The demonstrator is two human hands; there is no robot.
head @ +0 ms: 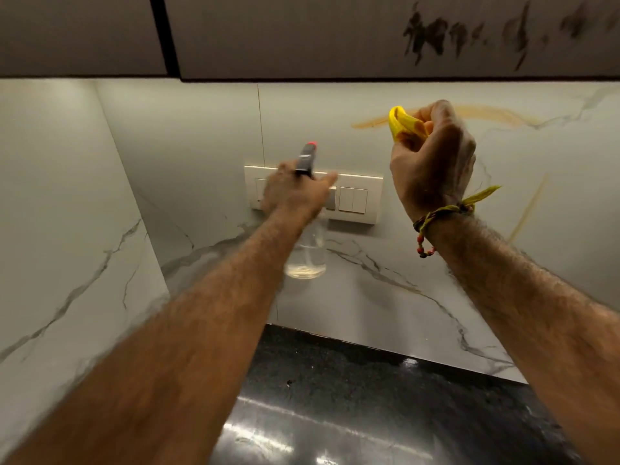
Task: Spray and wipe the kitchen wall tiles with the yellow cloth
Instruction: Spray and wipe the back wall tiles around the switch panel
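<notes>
Two hands up at wall tiles (201, 135) | left hand (295, 193) gripped spray bottle (307, 250) in front of switch plate (355, 196), nozzle toward wall | right hand (432, 156) clenched round yellow cloth (402, 127) by orange-brown streak (486, 115) | streaks unwiped, wiping mostly left | desk (352, 397) below.
</notes>
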